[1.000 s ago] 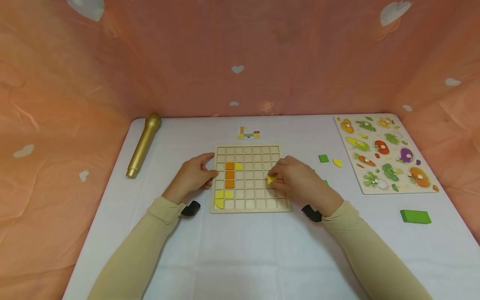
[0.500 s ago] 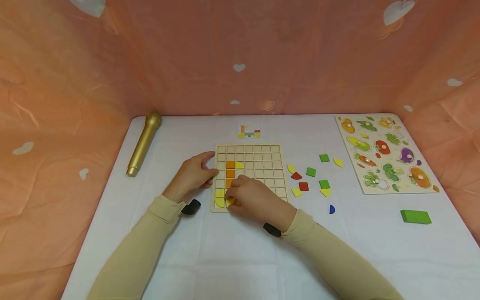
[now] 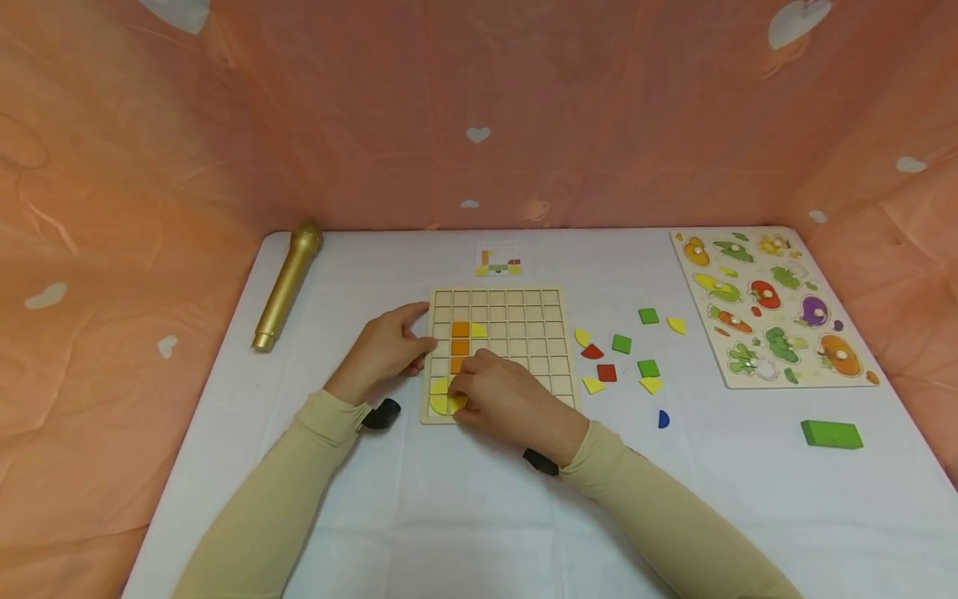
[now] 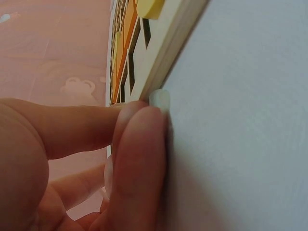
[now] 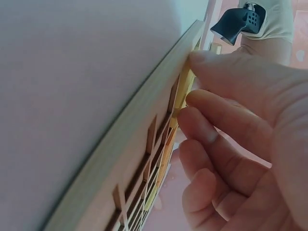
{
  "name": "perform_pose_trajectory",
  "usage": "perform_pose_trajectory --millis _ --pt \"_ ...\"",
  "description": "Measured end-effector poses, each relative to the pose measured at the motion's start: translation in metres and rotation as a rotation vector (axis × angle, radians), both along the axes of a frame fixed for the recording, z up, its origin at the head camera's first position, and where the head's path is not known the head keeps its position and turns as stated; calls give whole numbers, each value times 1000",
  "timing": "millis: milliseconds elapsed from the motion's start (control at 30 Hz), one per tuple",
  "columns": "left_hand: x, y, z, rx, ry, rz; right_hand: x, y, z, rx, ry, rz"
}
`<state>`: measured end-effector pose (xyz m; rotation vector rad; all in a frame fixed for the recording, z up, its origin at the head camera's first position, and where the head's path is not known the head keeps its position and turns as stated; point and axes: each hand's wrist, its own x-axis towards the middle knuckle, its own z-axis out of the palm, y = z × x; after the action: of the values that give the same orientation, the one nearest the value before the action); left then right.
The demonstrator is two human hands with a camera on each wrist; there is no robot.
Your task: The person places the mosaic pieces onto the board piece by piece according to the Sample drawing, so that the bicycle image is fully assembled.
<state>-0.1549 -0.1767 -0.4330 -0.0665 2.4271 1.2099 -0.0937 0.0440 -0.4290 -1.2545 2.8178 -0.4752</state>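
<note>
Shifted left across the board (image 3: 516,314), your right hand (image 3: 507,399), its grip nearly closed, pinches a yellow piece (image 3: 455,405), likely light, stiff and best held by its sides, nearer the left edge of the table (image 3: 449,524), your left hand (image 3: 383,345) loosely touching the board.

Left sleeve (image 3: 262,499) long, plain beige, smooth along the forearm; its cuff (image 3: 334,418) gathered into soft folds at the wrist; right sleeve (image 3: 666,495) of matching beige, cuff (image 3: 596,453) likewise creased; one small black unit at each wrist, left unit (image 3: 382,414) and right unit (image 3: 541,462); seen from the right wrist, the left unit has an angular dark housing, a cluster of small round holes (image 5: 253,19) and a silvery fitting (image 5: 249,6) on top.
</note>
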Motion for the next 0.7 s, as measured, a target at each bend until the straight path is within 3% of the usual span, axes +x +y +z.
perform_pose_trajectory --millis 700 --pt "-2 0 -1 -21 -21 2 1 -1 -2 4 -8 -26"
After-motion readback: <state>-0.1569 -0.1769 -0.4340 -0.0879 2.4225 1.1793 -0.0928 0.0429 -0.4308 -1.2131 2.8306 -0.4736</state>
